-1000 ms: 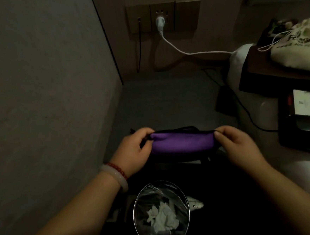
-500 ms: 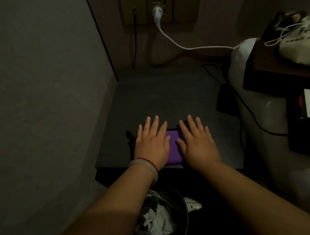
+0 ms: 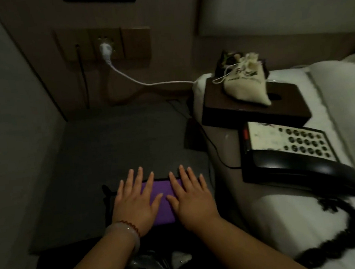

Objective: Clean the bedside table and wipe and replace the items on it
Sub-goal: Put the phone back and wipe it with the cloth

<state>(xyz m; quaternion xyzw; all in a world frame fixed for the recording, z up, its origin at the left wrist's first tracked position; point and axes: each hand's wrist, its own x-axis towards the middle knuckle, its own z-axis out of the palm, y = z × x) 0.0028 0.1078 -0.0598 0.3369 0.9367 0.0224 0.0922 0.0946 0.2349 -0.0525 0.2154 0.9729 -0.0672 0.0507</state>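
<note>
A purple cloth (image 3: 163, 200) lies flat at the front edge of the dark grey bedside table (image 3: 114, 147). My left hand (image 3: 135, 202) presses on its left part with fingers spread straight. My right hand (image 3: 190, 198) presses on its right part the same way. On the white bed to the right sit a black telephone (image 3: 289, 156), a dark brown tissue box (image 3: 244, 106) and a beige drawstring pouch (image 3: 246, 81) on top of the box.
A wall (image 3: 14, 124) closes the left side. A socket panel (image 3: 103, 45) with a white plug and cable (image 3: 139, 81) is behind the table. A black cord (image 3: 213, 150) runs down by the bed. A lined bin (image 3: 148, 268) stands below the table edge.
One second ago both hands pinched the purple cloth at its ends. It has since been laid on the table, with both hands flat on it. The view has swung right and up.
</note>
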